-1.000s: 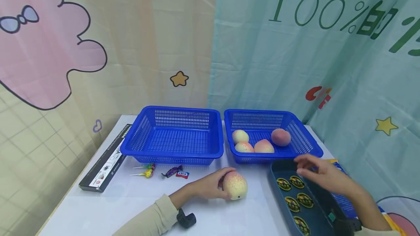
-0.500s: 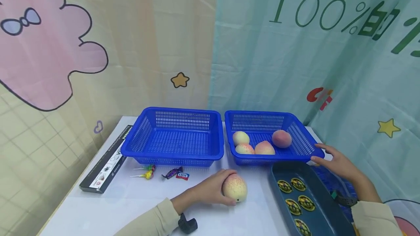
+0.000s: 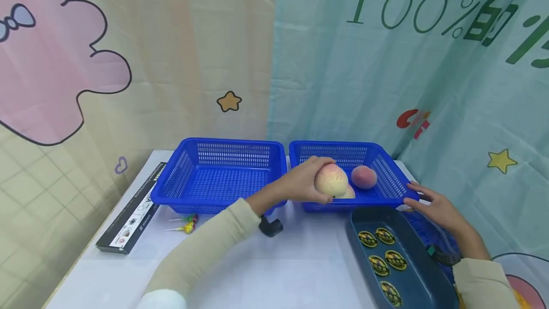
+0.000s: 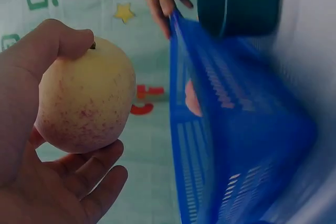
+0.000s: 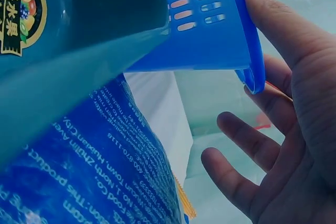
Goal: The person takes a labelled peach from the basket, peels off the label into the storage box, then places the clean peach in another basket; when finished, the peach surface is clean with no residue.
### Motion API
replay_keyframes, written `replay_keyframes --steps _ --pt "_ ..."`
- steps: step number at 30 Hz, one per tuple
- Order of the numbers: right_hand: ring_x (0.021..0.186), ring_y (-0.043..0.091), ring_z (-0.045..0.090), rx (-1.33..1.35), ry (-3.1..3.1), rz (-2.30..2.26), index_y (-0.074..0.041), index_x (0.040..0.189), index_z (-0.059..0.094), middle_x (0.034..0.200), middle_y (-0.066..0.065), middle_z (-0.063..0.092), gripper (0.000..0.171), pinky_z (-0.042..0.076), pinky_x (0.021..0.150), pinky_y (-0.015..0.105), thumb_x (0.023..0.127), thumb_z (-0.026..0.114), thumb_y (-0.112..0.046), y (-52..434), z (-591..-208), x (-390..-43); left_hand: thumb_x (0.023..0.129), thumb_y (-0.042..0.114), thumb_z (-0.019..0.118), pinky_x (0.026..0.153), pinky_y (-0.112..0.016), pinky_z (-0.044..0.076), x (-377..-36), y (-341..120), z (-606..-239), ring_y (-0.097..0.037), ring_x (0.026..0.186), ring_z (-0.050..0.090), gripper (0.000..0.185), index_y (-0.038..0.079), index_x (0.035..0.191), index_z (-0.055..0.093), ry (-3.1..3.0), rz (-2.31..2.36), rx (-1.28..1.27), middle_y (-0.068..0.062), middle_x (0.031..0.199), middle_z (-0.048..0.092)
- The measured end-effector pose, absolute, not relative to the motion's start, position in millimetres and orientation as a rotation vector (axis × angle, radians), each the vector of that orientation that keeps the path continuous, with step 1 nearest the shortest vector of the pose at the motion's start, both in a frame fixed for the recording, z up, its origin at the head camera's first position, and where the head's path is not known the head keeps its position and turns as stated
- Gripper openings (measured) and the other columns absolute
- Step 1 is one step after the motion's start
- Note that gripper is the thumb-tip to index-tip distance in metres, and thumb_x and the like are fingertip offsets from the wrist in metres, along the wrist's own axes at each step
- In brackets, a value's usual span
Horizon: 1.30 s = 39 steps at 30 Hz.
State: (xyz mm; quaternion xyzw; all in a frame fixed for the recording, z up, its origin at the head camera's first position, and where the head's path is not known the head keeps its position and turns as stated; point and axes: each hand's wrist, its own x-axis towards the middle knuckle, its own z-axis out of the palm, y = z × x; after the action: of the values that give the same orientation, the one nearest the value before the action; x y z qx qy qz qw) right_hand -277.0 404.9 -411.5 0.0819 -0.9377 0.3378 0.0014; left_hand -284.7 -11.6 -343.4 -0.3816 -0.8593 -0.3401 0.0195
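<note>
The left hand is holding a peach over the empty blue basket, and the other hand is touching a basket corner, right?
Not quite. The left hand holds the peach over the right basket, which already has peaches in it, as the head view shows. The right hand does touch that basket's corner.

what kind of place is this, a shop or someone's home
Probably neither: it looks like a staged tabletop set. Cartoon-printed curtains hang as a backdrop behind a white table, where two blue baskets sit side by side, one holding peaches.
</note>
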Motion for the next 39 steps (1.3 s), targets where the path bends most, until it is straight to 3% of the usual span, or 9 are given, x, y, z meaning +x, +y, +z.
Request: replay_keyframes --steps 5,10,17,21,25,28,34,39 --pt "0.127 0.064 0.034 0.241 -2.96 1.037 0.004 0.155 0.031 0.157 0.036 0.021 0.076 0.039 0.091 0.077 0.102 0.06 -0.043 408.5 -416.3 -273.6 0.077 0.033 0.085 0.077 -0.031 0.052 -345.9 23.3 -330.0 -0.016 0.103 0.057 0.088 0.02 0.151 0.04 -2.861 -0.867 -1.025 -0.007 0.131 0.05" --pt "0.129 0.064 0.032 0.223 -2.951 1.079 0.003 0.156 0.03 0.159 0.034 0.02 0.077 0.039 0.092 0.076 0.102 0.061 -0.041 412.0 -423.1 -261.6 0.081 0.035 0.082 0.085 -0.038 0.051 -371.0 49.8 -336.9 -0.02 0.112 0.055 0.086 0.019 0.154 0.038 -2.979 -0.74 -0.898 -0.009 0.137 0.049" --pt "0.129 0.065 0.03 0.16 -2.966 1.098 0.0 0.158 0.026 0.159 0.033 0.018 0.079 0.035 0.09 0.081 0.101 0.06 -0.044 409.6 -421.5 -256.1 0.081 0.035 0.084 0.096 -0.045 0.047 -370.8 66.3 -342.8 -0.026 0.116 0.056 0.084 0.02 0.152 0.042 -3.095 -0.574 -0.763 -0.01 0.14 0.048" --pt "0.128 0.067 0.031 0.146 -2.999 1.082 -0.002 0.159 0.023 0.159 0.035 0.019 0.082 0.034 0.088 0.083 0.1 0.06 -0.047 403.4 -421.0 -262.4 0.082 0.028 0.084 0.11 -0.053 0.035 -371.5 64.3 -352.3 -0.024 0.122 0.055 0.074 0.019 0.147 0.05 -3.21 -0.418 -0.707 -0.006 0.136 0.057" --pt "0.129 0.067 0.031 0.161 -3.013 1.083 -0.002 0.159 0.023 0.159 0.035 0.018 0.084 0.033 0.089 0.083 0.1 0.059 -0.049 397.2 -419.4 -272.1 0.093 0.025 0.072 0.116 -0.059 0.025 -373.9 57.1 -357.9 -0.021 0.129 0.052 0.052 0.02 0.143 0.058 -3.288 -0.338 -0.696 -0.003 0.139 0.059" --pt "0.129 0.068 0.031 0.196 -3.007 1.078 -0.001 0.159 0.023 0.159 0.035 0.018 0.084 0.033 0.09 0.083 0.1 0.059 -0.049 393.1 -416.9 -279.8 0.101 0.028 0.06 0.118 -0.061 0.018 -376.9 50.7 -355.8 -0.022 0.139 0.044 0.045 0.021 0.145 0.057 -3.325 -0.345 -0.69 -0.002 0.149 0.053" --pt "0.13 0.067 0.03 0.208 -3.0 1.096 -0.001 0.159 0.023 0.159 0.034 0.018 0.082 0.033 0.09 0.083 0.101 0.059 -0.047 393.0 -423.9 -279.7 0.105 0.029 0.053 0.115 -0.061 0.024 -373.2 29.0 -347.5 -0.023 0.142 0.04 0.045 0.021 0.149 0.052 -3.265 -0.325 -0.845 0.0 0.151 0.049" --pt "0.134 0.069 0.018 0.229 -3.027 1.117 0.0 0.159 0.02 0.16 0.035 0.012 0.081 0.028 0.089 0.086 0.103 0.057 -0.045 397.1 -424.0 -270.4 0.104 0.029 0.057 0.112 -0.045 0.038 -343.8 -32.1 -326.3 -0.022 0.138 0.045 0.049 0.015 0.15 0.049 -3.011 -0.588 -1.12 -0.004 0.149 0.051"
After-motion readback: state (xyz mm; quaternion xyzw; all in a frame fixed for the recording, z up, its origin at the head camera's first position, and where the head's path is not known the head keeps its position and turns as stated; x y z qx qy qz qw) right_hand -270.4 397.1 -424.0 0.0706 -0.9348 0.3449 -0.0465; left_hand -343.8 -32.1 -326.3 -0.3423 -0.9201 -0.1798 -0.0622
